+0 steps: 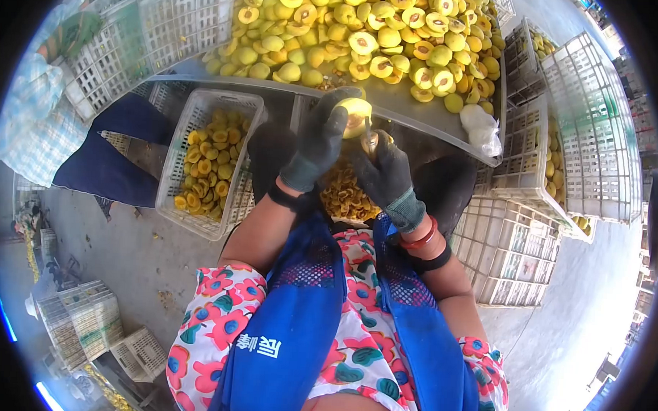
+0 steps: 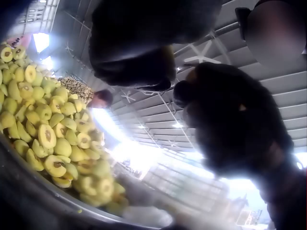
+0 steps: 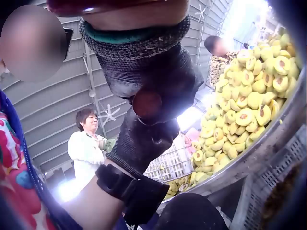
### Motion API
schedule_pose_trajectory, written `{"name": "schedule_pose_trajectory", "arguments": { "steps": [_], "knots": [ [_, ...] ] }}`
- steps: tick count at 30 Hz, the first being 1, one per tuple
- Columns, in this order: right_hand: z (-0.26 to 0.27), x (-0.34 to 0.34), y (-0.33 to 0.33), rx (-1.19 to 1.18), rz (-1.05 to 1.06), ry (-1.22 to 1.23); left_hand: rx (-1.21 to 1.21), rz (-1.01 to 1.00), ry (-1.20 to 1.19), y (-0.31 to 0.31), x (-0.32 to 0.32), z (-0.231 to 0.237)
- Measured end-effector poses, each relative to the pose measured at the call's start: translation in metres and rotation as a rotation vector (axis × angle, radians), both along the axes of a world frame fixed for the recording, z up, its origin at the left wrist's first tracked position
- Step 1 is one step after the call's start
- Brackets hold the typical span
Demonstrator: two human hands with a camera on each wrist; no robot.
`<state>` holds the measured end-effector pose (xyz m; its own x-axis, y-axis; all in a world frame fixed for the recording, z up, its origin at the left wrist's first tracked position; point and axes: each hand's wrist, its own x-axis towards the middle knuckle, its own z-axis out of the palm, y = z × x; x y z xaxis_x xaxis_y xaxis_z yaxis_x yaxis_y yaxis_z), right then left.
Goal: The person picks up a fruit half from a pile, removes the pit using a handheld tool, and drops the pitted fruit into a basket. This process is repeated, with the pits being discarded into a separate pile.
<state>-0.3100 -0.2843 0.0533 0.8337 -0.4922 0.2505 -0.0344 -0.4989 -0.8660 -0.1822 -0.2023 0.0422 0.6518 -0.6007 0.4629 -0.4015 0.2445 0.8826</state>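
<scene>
In the head view my gloved left hand [image 1: 315, 143] pinches a yellow fruit half [image 1: 357, 111], its cut face showing, above the near edge of the metal table. Close beside it, my gloved right hand [image 1: 385, 180] grips a small tool [image 1: 370, 142], whose tip meets the fruit. The left wrist view shows my left hand [image 2: 139, 38] and right hand [image 2: 235, 120] dark and blurred, the fruit mostly hidden. The right wrist view has my right hand [image 3: 148, 76] curled around the tool's round handle end [image 3: 147, 104], against my left hand [image 3: 139, 141].
Halved fruit [image 1: 393, 34] is heaped on the metal table [image 1: 419, 125], with a white plastic bag [image 1: 481, 130] at its corner. A crate [image 1: 173, 156] of halves stands at the left. Brown pieces [image 1: 347, 195] lie below my hands. Stacked crates [image 1: 509, 248] stand right; another person [image 3: 86, 148] is nearby.
</scene>
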Motion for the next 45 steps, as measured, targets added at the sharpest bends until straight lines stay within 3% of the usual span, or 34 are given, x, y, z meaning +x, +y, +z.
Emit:
{"name": "schedule_pose_trajectory", "arguments": {
  "steps": [7,10,16,18,21,23,25,28,31,34,37,39,42,43,44,45],
  "knots": [
    [-0.013,0.002,0.004,0.175,-0.012,0.071,-0.039,0.081,-0.14,-0.003,-0.016,-0.006],
    [-0.02,0.005,0.005,-0.01,0.039,-0.062,0.001,0.02,-0.1,-0.003,-0.015,-0.008],
    [0.017,-0.004,-0.008,0.856,0.277,0.337,0.019,0.007,-0.047,-0.002,-0.01,-0.015],
    [-0.011,-0.001,-0.002,0.543,0.211,0.15,0.009,0.008,-0.055,-0.002,-0.012,-0.017],
    [-0.016,0.001,0.001,0.412,0.182,0.1,0.005,0.023,-0.08,-0.004,-0.013,-0.02],
    [-0.008,0.002,-0.001,0.58,0.249,0.151,0.006,0.0,-0.07,-0.002,-0.012,-0.019],
    [-0.002,-0.004,-0.009,0.896,0.368,0.212,0.01,-0.065,-0.024,0.001,-0.014,-0.014],
    [0.002,-0.007,-0.013,1.058,0.422,0.259,0.074,-0.128,0.0,0.006,-0.009,-0.015],
    [0.006,-0.012,-0.018,1.236,0.526,0.317,-0.041,-0.217,-0.068,0.003,-0.001,-0.031],
    [0.009,-0.012,-0.016,1.265,0.522,0.326,0.002,-0.286,0.078,0.003,-0.002,-0.031],
    [0.004,-0.006,-0.015,1.289,0.542,0.306,-0.046,-0.099,-0.014,0.003,-0.004,-0.029],
    [-0.004,-0.005,-0.014,1.245,0.543,0.291,0.321,0.221,0.083,0.015,-0.005,-0.002],
    [-0.015,-0.004,-0.014,1.124,0.389,0.277,0.229,0.535,0.115,0.045,0.049,-0.044],
    [-0.019,-0.004,-0.014,1.075,0.312,0.272,0.283,0.652,-0.154,0.062,0.068,-0.048],
    [-0.025,-0.003,-0.016,1.025,0.288,0.301,0.503,0.809,-0.955,0.095,0.106,-0.078],
    [-0.032,-0.004,-0.018,0.976,0.264,0.328,0.584,0.754,-0.741,0.119,0.122,-0.073]
  ]
}}
